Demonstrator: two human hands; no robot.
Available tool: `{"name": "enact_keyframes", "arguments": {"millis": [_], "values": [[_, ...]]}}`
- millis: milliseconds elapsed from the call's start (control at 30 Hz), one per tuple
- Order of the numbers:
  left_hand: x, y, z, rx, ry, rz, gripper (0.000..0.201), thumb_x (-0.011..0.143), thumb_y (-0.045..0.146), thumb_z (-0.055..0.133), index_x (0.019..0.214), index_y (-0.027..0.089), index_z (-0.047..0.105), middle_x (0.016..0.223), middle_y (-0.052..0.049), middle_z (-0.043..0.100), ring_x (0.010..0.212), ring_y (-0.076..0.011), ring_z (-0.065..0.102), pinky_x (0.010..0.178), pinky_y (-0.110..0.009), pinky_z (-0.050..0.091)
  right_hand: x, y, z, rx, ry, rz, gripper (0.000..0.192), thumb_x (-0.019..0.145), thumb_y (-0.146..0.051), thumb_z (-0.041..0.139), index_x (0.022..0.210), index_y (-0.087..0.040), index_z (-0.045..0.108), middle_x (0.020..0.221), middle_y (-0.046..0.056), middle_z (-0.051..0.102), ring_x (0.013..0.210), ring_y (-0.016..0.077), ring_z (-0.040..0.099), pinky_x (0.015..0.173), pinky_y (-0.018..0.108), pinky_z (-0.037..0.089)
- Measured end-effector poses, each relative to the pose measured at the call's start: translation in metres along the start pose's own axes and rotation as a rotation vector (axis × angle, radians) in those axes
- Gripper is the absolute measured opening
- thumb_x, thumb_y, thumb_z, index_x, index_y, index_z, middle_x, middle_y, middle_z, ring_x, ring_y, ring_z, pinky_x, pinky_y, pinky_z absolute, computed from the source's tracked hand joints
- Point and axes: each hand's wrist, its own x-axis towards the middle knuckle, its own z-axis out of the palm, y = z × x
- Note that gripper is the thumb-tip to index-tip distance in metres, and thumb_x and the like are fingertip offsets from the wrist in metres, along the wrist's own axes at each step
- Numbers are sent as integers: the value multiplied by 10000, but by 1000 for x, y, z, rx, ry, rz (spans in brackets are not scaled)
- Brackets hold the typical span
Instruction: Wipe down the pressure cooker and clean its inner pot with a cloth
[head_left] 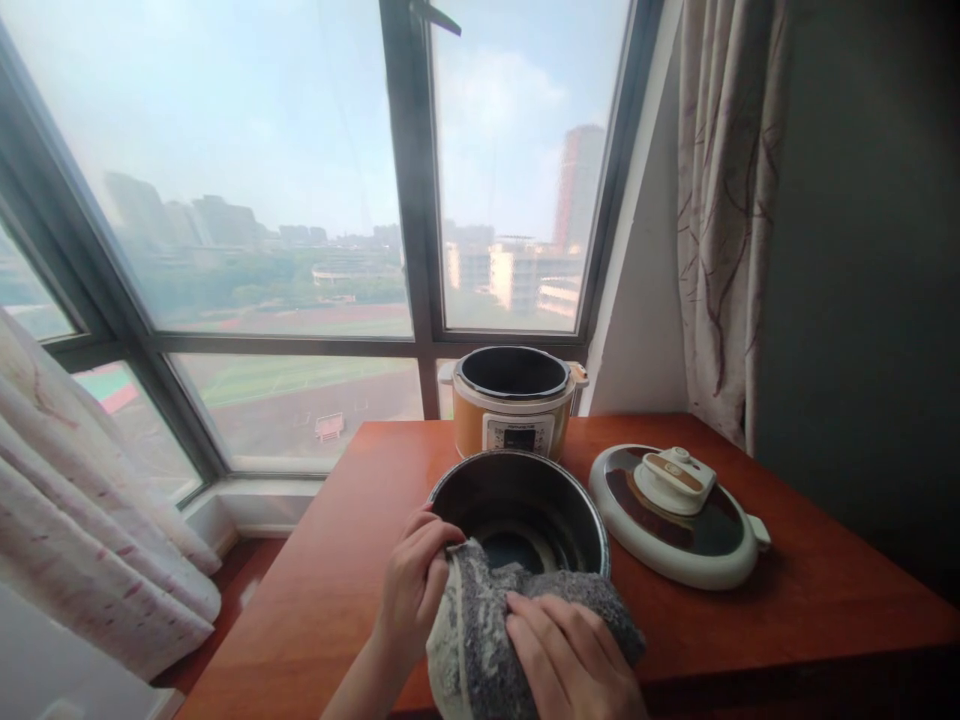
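Note:
A dark inner pot (525, 500) with a shiny rim stands on the wooden table, its mouth tilted toward me. My left hand (420, 575) grips the rim at the pot's left side, thumb over the edge and touching the corner of a grey cloth (480, 630). That cloth drapes over the near rim and hides the front of the pot. Pressed on it, fingers bent, is my right hand (566, 650). Just behind the pot stands the orange-and-white pressure cooker body (472, 425) with its top uncovered. Its round lid (637, 545) lies flat to the right.
The reddish wooden table (315, 580) reaches to the windows (285, 180). A light curtain (90, 520) hangs at the left, another curtain (724, 200) at the right beside a dark wall. The table's near edge runs along the lower right.

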Motion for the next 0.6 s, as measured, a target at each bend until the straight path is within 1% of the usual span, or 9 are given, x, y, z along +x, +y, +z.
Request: {"name": "enact_keyframes", "arguments": {"millis": [67,100,133,200,267,333,467,533,600], "values": [[2,4,-2,-4,-2,7,294,915,251,391,807,192,658,734,-50,654,785,-232,599,944,-438,477,5,2,-3,14,-23,-1,288,972,-289,509,1197,-148,622,1148,103,749,963,244,695,865,358,495],[2,6,-3,-6,4,13,289,911,244,398,810,190,663,737,-49,657,784,-229,600,947,-439,475,9,4,-5,35,-33,5,286,961,-308,538,1189,-156,617,1116,94,753,943,240,684,866,355,481],[2,7,-3,-8,12,16,283,907,241,406,816,187,668,736,-48,656,783,-228,599,946,-438,476,15,6,-7,60,-44,15,316,941,-374,574,1171,-162,615,1059,88,755,905,242,672,850,360,470],[2,7,-3,-19,22,10,273,906,247,423,838,185,680,722,-43,648,777,-229,596,925,-432,485,28,8,-9,93,-93,51,466,836,-586,650,1069,-183,623,905,69,734,795,251,632,777,381,449],[0,5,-2,-39,23,-2,270,911,262,437,870,184,692,706,-39,637,766,-229,591,875,-415,498,41,8,-10,94,-212,95,560,684,-698,729,931,-208,615,815,52,691,738,255,591,742,398,426],[0,3,-1,-64,27,-8,265,910,257,449,914,186,704,705,-34,638,768,-228,590,855,-406,500,50,6,-9,102,-367,132,545,608,-652,805,858,-215,597,833,52,678,762,263,588,748,402,414],[1,-2,-3,-118,-6,-40,305,846,147,461,1030,191,700,767,-32,670,874,-231,609,960,-430,470,56,0,-11,154,-616,251,479,637,-509,854,918,-209,610,878,46,698,762,252,613,660,355,361],[3,-4,-5,-139,-39,-45,387,793,89,444,1074,193,688,807,-34,690,940,-233,617,1025,-449,436,56,2,-16,186,-719,283,480,654,-523,850,938,-215,615,863,38,709,749,249,623,638,340,330],[4,-6,-7,-150,-60,-39,439,759,59,431,1093,198,681,850,-35,707,998,-233,619,1071,-461,404,54,11,-20,228,-780,261,491,672,-578,827,935,-221,615,869,34,714,768,252,631,645,333,317]]}}
